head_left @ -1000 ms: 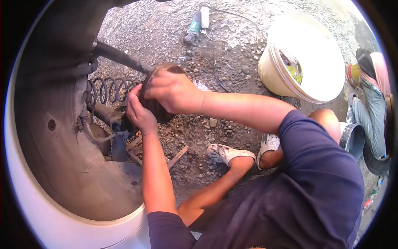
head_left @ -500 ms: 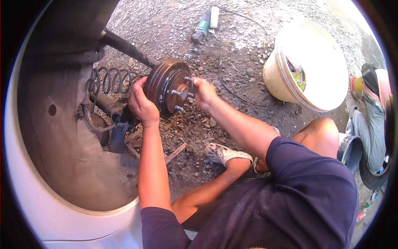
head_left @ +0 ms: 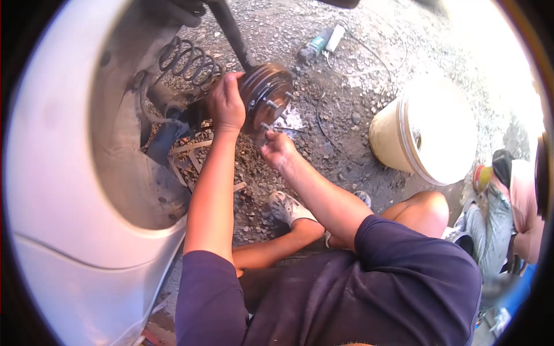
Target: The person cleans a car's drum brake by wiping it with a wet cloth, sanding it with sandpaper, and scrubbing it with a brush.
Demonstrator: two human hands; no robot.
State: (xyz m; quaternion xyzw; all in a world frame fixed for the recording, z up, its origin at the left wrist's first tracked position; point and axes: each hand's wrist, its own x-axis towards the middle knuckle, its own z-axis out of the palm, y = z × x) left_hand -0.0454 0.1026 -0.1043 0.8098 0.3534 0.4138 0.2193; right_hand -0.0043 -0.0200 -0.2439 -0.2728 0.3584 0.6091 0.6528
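A rusty brake drum point(head_left: 266, 95) with several wheel studs point(head_left: 271, 104) sits at the car's axle, under a dark shock absorber point(head_left: 229, 32). My left hand point(head_left: 227, 105) is closed round the drum's left side, thumb up, with its fingers hidden behind the rim. Below the drum, my right hand point(head_left: 279, 149) has its fingers curled beside the lowest stud. I cannot tell whether it touches the stud or pinches something small.
A coil spring point(head_left: 189, 60) stands inside the pale car's wheel arch point(head_left: 130, 167). On the gravel lie a green angle grinder point(head_left: 314, 46) and its cable point(head_left: 326, 130). A large white bucket point(head_left: 392, 135) is at right; cloths point(head_left: 493, 225) lie beyond it.
My right hand has left the drum's right edge and dropped to below its lower stud. The left hand stays on the drum's left side. The whole view has shifted with my head.
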